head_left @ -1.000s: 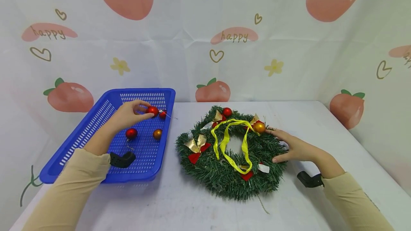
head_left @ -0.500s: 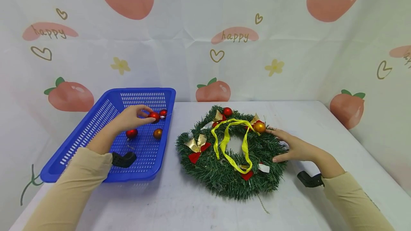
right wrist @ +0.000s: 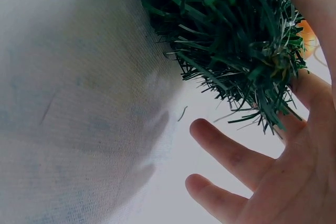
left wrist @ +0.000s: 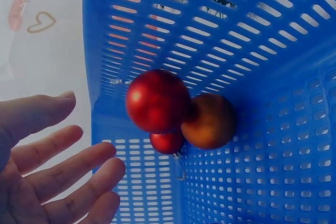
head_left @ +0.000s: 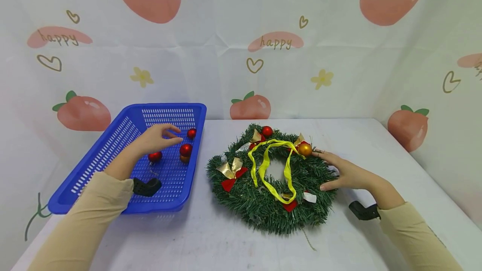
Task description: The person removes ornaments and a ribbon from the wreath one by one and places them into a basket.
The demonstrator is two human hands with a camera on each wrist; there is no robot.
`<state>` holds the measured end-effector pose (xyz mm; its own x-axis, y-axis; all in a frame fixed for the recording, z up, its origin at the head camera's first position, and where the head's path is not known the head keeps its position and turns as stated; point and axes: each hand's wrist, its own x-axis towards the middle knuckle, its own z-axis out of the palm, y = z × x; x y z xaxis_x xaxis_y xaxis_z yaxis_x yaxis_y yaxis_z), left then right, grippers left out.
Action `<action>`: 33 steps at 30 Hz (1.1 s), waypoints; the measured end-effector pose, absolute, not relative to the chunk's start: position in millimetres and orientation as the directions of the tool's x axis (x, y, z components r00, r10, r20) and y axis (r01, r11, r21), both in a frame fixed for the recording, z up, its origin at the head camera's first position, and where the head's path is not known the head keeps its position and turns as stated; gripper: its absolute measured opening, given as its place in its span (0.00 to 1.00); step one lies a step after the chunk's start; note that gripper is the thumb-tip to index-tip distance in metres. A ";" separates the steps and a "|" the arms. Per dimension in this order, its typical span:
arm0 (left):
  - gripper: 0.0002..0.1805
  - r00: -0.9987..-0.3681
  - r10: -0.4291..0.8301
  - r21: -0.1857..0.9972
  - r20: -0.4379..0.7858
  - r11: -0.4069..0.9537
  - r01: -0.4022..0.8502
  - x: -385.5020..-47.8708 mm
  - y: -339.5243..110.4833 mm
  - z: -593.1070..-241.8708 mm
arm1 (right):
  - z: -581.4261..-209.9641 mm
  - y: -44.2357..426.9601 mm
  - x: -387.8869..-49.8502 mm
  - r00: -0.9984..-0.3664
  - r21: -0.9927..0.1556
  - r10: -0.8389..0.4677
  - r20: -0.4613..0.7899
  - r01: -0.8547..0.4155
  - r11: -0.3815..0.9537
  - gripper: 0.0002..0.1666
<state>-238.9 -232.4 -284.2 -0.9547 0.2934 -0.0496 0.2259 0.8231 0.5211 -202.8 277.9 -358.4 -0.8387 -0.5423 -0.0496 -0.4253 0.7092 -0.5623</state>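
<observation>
Over the blue basket, just let go of the red ball with the left hand, now loose with nothing in it, so probably done carrying that one. Can see it inside the basket, just right of the hand, not touching it, close by the gold ball. At the wreath, resting on the edge with a mostly straight-fingered right hand.

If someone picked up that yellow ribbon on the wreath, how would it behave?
It would probably hang limp: the yellow ribbon lies in loose, wavy curves. It looks narrow and thin, so likely light. It might snag a little, since the wreath under it is bristly.
</observation>
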 end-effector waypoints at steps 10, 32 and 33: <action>0.22 -0.963 0.264 0.552 0.056 0.795 0.250 -234.4 -223.3 -274.4 | -361.1 278.5 -203.7 -0.841 -0.577 -0.540 -0.039 -0.422 0.699 0.56; 0.14 -0.839 0.524 0.604 0.146 0.625 0.495 -203.6 -124.4 -248.8 | -361.6 278.3 -204.2 -0.837 -0.580 -0.546 -0.030 -0.430 0.692 0.56; 0.14 -0.832 0.535 0.605 0.145 0.618 0.503 -203.1 -120.6 -248.8 | -361.6 278.4 -204.1 -0.838 -0.580 -0.545 -0.032 -0.428 0.693 0.56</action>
